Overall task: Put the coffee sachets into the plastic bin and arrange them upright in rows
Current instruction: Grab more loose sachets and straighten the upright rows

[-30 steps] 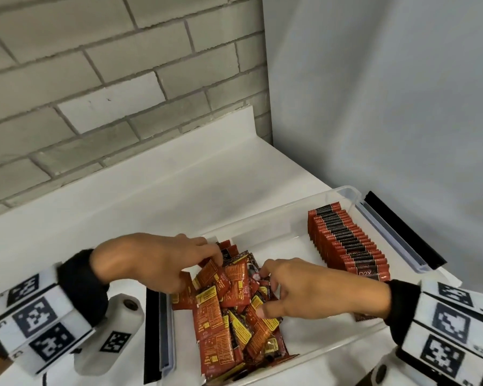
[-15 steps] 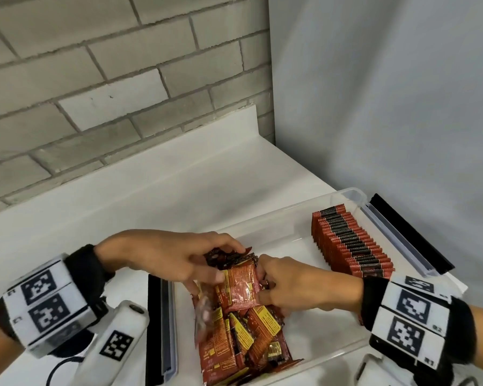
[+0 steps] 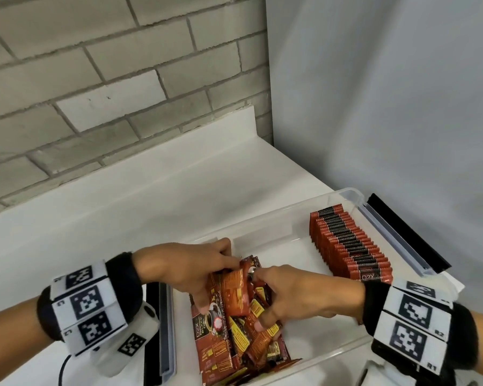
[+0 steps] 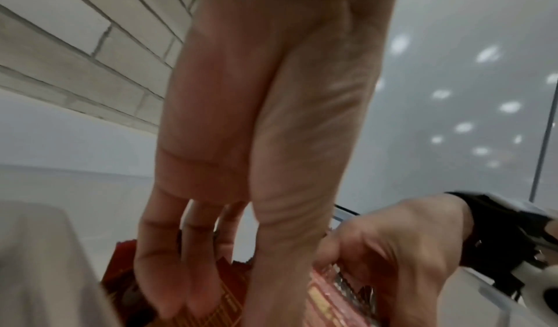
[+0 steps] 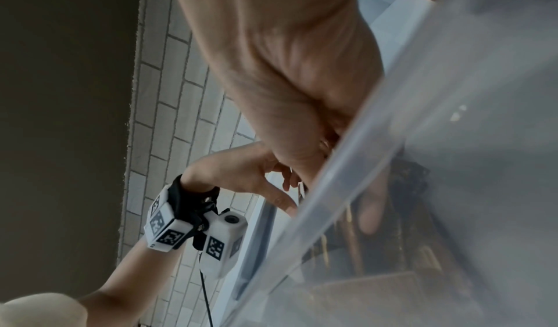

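While our left hand (image 3: 190,270) and right hand (image 3: 296,295) pinch a bundle of sachets (image 3: 236,295) over the bin's (image 3: 349,194) loose pile — slick packets could fan out and topple.

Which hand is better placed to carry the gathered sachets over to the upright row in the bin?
Probably the right hand: it lies between the loose pile and the upright row. The left hand is on the far side of the held sachets.
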The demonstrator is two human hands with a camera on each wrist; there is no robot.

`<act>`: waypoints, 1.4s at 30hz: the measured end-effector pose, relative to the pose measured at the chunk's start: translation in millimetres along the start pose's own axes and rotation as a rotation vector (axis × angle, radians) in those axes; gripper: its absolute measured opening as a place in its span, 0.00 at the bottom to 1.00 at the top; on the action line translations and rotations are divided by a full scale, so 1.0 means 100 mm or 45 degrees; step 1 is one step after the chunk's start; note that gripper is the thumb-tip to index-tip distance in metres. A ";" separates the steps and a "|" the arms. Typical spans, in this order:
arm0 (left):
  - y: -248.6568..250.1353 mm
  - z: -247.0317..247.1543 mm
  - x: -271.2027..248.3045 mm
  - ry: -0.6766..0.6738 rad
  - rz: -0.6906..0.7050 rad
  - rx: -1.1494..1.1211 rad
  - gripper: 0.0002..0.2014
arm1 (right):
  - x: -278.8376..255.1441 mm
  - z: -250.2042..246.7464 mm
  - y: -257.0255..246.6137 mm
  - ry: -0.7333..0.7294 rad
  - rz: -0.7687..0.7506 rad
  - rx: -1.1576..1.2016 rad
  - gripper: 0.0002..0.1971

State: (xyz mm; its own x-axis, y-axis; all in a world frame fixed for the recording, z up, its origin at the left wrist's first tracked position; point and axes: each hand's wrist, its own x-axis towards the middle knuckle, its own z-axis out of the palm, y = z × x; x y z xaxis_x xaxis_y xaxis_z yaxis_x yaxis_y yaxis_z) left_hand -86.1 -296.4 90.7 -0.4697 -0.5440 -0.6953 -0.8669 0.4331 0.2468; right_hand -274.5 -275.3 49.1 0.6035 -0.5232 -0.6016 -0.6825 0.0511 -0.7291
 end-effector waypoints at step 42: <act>0.93 -0.33 0.23 0.677 0.358 -0.408 0.73 | -0.57 -0.40 0.33 0.858 -0.627 1.537 0.27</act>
State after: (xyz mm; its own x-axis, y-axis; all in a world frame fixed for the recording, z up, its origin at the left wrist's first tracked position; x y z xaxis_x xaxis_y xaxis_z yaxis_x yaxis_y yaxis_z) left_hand -183.0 -292.2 119.9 -0.6316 -0.7566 -0.1694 -0.6679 0.4200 0.6144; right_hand -347.9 -277.9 72.7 0.1349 -0.9702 -0.2013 0.4867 0.2418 -0.8394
